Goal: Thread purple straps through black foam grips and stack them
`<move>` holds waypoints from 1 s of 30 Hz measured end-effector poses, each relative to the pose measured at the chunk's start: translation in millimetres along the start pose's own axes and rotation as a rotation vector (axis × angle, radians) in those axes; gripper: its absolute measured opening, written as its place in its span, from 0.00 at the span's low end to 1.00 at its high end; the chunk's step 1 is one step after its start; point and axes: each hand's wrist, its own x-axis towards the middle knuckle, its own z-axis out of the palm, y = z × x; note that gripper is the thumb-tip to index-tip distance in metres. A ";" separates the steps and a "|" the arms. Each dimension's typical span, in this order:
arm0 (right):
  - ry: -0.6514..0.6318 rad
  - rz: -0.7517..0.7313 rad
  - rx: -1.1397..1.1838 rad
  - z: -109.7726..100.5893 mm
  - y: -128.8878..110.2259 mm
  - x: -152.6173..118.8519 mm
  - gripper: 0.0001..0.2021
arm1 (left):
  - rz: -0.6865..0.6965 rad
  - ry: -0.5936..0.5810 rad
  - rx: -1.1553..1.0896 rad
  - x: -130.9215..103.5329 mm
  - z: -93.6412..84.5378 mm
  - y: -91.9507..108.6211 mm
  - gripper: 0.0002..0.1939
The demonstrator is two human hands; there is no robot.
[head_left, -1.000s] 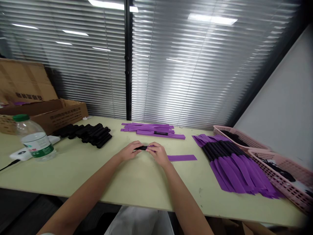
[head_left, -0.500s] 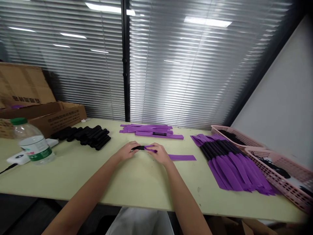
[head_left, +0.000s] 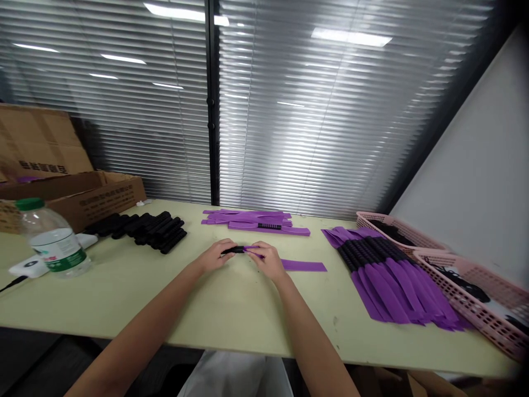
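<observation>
Just above the middle of the table, my left hand (head_left: 216, 255) is closed on one end of a short black ribbed sleeve (head_left: 237, 250). My right hand (head_left: 268, 259) pinches a purple flat strap (head_left: 303, 266) beside the sleeve's other end. The strap's near end meets the sleeve opening; how far it sits inside is hidden. Its long tail runs out to the right under my right hand, lying along the tabletop. Behind my hands lies a stack of purple straps (head_left: 248, 216), with one strap in front bearing a black sleeve (head_left: 270, 226).
Loose black sleeves (head_left: 155, 230) lie in a pile at left, near a water bottle (head_left: 58, 245), a white device (head_left: 28, 267) and a cardboard box (head_left: 103, 198). Sleeved purple straps (head_left: 392, 281) are fanned out at right, beside pink baskets (head_left: 458, 259) holding black items.
The strap's tail has shifted slightly left, toward the sleeve. My right hand's fingers have moved a little on the strap; my left hand stays on the sleeve.
</observation>
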 end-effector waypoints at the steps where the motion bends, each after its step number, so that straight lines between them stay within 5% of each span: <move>1: 0.000 -0.001 -0.003 0.5 -0.1 -0.2 0.09 | 0.003 -0.002 -0.004 0.2 0.2 0.6 0.20; 20: -0.121 0.102 -0.049 4.5 -2.2 -0.8 0.13 | 0.007 -0.027 0.007 2.3 0.3 7.8 0.19; 30: -0.116 -0.014 -0.089 3.3 2.6 0.7 0.12 | -0.045 0.029 0.065 -0.5 -10.2 3.1 0.20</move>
